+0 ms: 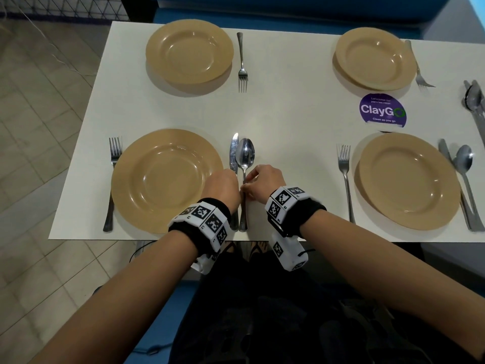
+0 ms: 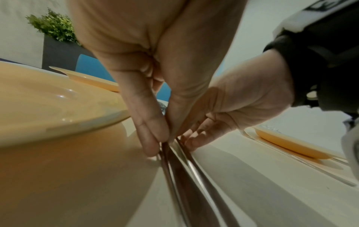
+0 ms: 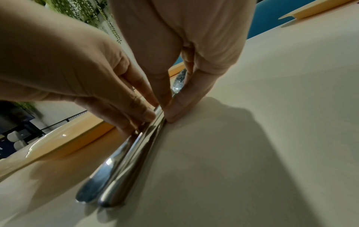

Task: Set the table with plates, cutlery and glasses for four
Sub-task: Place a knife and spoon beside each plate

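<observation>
Just right of the near-left tan plate (image 1: 147, 206) on the white table (image 1: 288, 122), a knife (image 1: 233, 153) and a spoon (image 1: 245, 153) are laid side by side, touching, the knife handle being pinched by the left hand (image 1: 221, 187) and the spoon handle by the right hand (image 1: 265, 182).

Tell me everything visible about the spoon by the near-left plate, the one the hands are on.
The shiny steel spoon has an oval bowl and a slim handle widening to a rounded end. It lies flat on the white table, bowl pointing away from the person, right of the tan round plate, its handle against the steel table knife. The right hand pinches its handle midway; the left hand pinches the knife alongside.
</observation>
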Demonstrator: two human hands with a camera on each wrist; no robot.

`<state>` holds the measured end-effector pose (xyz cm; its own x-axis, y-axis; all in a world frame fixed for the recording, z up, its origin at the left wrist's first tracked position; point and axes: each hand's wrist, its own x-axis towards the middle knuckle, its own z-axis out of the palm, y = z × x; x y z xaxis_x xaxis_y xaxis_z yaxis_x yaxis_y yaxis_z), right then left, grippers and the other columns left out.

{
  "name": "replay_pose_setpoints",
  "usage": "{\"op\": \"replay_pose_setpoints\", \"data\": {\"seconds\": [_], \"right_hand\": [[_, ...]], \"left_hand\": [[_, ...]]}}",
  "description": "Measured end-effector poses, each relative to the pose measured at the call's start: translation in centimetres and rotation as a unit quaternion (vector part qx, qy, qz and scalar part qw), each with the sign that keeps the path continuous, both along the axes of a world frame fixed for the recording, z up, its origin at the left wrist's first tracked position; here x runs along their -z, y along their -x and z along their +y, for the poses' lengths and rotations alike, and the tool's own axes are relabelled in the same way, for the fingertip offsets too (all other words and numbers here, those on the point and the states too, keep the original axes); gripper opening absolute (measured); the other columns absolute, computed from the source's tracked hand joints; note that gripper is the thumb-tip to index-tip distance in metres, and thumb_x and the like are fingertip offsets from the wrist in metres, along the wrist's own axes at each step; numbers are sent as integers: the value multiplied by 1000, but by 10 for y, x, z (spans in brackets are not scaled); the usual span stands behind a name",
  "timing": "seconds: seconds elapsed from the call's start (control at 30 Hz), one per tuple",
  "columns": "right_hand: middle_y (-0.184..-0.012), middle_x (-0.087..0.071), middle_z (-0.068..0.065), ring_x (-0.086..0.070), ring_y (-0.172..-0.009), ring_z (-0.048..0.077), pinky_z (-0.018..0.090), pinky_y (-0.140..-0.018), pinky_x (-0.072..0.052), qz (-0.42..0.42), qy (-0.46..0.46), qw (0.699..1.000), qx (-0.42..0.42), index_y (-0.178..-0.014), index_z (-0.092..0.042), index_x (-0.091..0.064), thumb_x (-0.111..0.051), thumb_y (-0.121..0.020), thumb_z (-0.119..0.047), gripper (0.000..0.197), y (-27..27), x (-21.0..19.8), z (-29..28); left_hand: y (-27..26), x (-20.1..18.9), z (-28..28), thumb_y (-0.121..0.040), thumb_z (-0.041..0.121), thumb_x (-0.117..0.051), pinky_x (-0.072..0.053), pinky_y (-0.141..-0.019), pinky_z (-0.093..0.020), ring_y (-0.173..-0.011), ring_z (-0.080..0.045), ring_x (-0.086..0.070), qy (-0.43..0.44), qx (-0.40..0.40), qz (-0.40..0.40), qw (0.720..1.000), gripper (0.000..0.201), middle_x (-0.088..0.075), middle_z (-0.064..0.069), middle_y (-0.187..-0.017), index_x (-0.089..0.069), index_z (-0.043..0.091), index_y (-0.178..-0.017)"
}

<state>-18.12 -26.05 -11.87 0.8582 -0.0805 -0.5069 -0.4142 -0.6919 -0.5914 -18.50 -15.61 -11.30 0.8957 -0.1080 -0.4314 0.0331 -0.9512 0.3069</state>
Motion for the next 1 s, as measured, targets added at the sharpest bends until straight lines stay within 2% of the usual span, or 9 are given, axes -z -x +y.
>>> {"op": "replay_pose_setpoints", "data": {"seconds": [0.13,0.2,0.37,0.47,0.63,0.73,0.83,0.9,1.0], "right_hand": [[-83,-72,13,-70,-83,29,42,-82,-56,8,-9,1000,3,-62,-17,-53,-71,-77,-13,24,-5,-1,-2],[-85,-73,15,-71,-82,29,42,-82,-57,10,-21,1000,13,-62,-19,-52,-71,-77,-12,25,-8,-1,-5],[-91,-71,12,-70,-86,28,39,-84,-57,16,-29,999,35,-67,-23,-51,-74,-75,-17,26,-15,-1,-12],[-86,-68,11,-71,-82,28,38,-82,-58,29,-45,998,44,-69,-22,-51,-76,-76,-16,26,-18,-4,-15],[-83,-69,11,-71,-75,27,40,-78,-59,41,-42,998,24,-69,-17,-54,-78,-75,-14,25,-16,-1,-11],[-70,-62,1,-67,-78,24,39,-81,-57,30,-16,999,-1,-67,-18,-55,-75,-75,-14,22,-14,2,-8],[-85,-68,8,-68,-85,27,41,-81,-57,17,-22,1000,5,-77,-13,-62,-76,-73,-12,14,-14,4,-5],[-93,-69,12,-68,-87,29,41,-81,-57,15,-25,1000,7,-79,-13,-62,-76,-73,-10,15,-13,6,-3],[-95,-69,11,-68,-86,29,41,-80,-57,10,-23,1000,7,-79,-14,-61,-75,-73,-10,15,-11,7,-3]], "left_hand": [[-5,-5,1,-88,18,-63,-41,-67,-29,-84,-26,-58,-5,1,11,1000,12,-61,-9,-86,-58,8,-90],[-10,-8,1,-87,19,-64,-39,-65,-27,-77,-22,-53,-4,-5,10,1000,13,-53,-3,-74,-53,11,-84],[-26,-16,1,-83,17,-64,-39,-66,-27,-78,-21,-55,5,-11,-15,1000,12,-58,-4,-81,-65,9,-92],[-34,-21,0,-84,16,-65,-37,-66,-25,-76,-16,-49,12,-20,-21,1000,11,-48,2,-70,-54,15,-86],[-22,-15,-4,-87,19,-65,-41,-63,-27,-75,-22,-57,-15,0,14,1000,19,-48,-1,-65,-51,11,-76],[-10,-6,-5,-90,17,-61,-42,-65,-29,-81,-26,-60,-23,18,17,999,16,-55,-6,-75,-53,11,-78],[-5,-2,-4,-90,16,-60,-43,-68,-31,-88,-30,-62,-13,14,4,1000,12,-64,-13,-90,-61,5,-87],[-3,0,-3,-90,14,-60,-46,-71,-33,-89,-30,-62,-10,13,-2,1000,11,-65,-14,-92,-62,4,-89],[0,4,-1,-88,11,-59,-45,-70,-33,-89,-31,-62,-10,9,-10,1000,6,-65,-15,-94,-60,5,-87]]}}
